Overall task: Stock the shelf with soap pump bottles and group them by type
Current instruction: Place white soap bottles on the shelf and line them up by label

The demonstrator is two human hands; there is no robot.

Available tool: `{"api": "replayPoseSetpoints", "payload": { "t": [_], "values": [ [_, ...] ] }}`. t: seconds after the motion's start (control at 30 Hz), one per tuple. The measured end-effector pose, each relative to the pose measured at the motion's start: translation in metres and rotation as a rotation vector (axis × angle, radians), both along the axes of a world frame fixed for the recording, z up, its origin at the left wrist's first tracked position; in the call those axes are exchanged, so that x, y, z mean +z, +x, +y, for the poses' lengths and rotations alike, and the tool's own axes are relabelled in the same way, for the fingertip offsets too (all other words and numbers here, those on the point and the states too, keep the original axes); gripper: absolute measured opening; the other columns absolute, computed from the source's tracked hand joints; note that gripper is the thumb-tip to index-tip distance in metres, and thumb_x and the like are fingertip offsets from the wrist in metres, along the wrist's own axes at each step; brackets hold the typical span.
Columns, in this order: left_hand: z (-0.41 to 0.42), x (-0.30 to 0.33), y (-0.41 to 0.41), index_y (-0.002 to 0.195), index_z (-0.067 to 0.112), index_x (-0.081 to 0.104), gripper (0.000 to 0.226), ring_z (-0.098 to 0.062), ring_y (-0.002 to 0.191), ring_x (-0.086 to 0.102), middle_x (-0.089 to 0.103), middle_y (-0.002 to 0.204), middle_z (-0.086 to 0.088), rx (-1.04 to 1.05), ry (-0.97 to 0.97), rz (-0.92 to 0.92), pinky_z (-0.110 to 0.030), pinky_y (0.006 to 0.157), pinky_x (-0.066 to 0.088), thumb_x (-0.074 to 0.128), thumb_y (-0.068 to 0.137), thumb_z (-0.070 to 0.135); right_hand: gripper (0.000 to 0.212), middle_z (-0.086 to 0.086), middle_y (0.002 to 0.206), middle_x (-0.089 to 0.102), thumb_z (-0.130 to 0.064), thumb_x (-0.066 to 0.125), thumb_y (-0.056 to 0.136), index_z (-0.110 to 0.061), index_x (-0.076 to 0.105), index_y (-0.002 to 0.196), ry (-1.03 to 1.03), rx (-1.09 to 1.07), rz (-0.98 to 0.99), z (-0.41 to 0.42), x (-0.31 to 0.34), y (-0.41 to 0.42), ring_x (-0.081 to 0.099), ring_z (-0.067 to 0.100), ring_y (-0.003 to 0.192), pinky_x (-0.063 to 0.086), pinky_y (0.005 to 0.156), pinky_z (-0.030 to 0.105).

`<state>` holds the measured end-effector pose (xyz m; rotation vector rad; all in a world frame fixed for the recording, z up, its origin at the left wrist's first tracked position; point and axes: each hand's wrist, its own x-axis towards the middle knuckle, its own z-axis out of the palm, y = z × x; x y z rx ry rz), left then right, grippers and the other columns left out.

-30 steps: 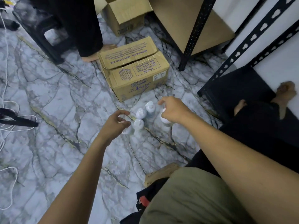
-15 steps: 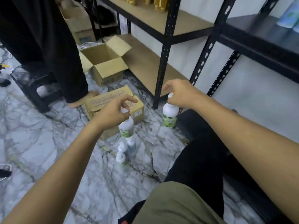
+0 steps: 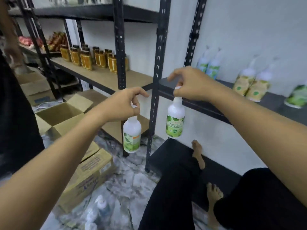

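Observation:
My left hand (image 3: 123, 104) pinches the pump top of a white soap bottle with a green label (image 3: 132, 135), which hangs below it in front of the shelf post. A second green-label soap bottle (image 3: 176, 121) dangles from my right hand (image 3: 191, 84), held by its pump just below the edge of the dark shelf (image 3: 207, 107). On that shelf stand two blue-green pump bottles (image 3: 208, 67), two yellow-label pump bottles (image 3: 250, 83) and a green-label one (image 3: 297, 97) at the right edge. More bottles (image 3: 101, 208) remain on the floor, blurred.
Black slotted uprights (image 3: 155, 90) stand between my hands. A wooden shelf (image 3: 106, 78) to the left carries amber jars (image 3: 93, 58). An open cardboard box (image 3: 61, 115) and a closed carton (image 3: 89, 178) sit on the marble floor. Another person (image 3: 15, 113) stands at left. My legs (image 3: 176, 188) stretch under the rack.
Both hands have lifted their bottles from the floor up to shelf height. My view has risen from the floor to the shelves.

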<state>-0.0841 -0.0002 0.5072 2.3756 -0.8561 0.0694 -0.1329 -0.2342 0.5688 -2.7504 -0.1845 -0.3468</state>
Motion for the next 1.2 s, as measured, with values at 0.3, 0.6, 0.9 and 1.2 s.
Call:
{"api": "replayPoseSetpoints", "payload": {
  "t": [0.3,0.6,0.9,1.2],
  "values": [
    [-0.105,0.092,0.01,0.122,0.038,0.054,0.045,-0.002,0.065,0.065,0.071,0.082,0.008,-0.203,-0.017,-0.109,-0.023,0.065,0.053,0.063,0.086,0.013,0.041,-0.008,0.086,0.065,-0.015,0.07,0.081,-0.027,0.066,0.119,-0.006,-0.223,-0.121,-0.096,0.084,-0.05,0.058,0.002,0.075,0.039,0.06,0.02],
    [-0.23,0.161,-0.012,0.12,0.036,0.057,0.044,0.009,0.057,0.056,0.07,0.081,0.009,-0.365,-0.034,-0.215,-0.019,0.058,0.041,0.06,0.083,0.012,0.038,-0.01,0.085,0.069,-0.017,0.069,0.083,-0.029,0.064,0.119,-0.033,-0.444,-0.174,-0.193,0.134,-0.115,0.062,0.008,0.075,0.044,0.055,0.023],
    [-0.353,0.191,-0.05,0.12,0.033,0.058,0.043,-0.005,0.071,0.059,0.069,0.083,0.008,-0.563,-0.036,-0.256,-0.024,0.064,0.046,0.061,0.082,0.012,0.04,-0.008,0.087,0.069,-0.017,0.072,0.083,-0.029,0.065,0.12,-0.066,-0.672,-0.172,-0.286,0.149,-0.186,0.063,0.009,0.075,0.048,0.062,0.027],
    [-0.458,0.193,-0.091,0.118,0.032,0.058,0.041,-0.016,0.077,0.065,0.068,0.087,0.006,-0.736,-0.023,-0.234,-0.028,0.062,0.051,0.062,0.082,0.013,0.039,-0.008,0.08,0.069,-0.016,0.073,0.083,-0.029,0.065,0.118,-0.059,-0.854,-0.126,-0.363,0.142,-0.251,0.064,0.006,0.068,0.044,0.059,0.019]
  ]
}}
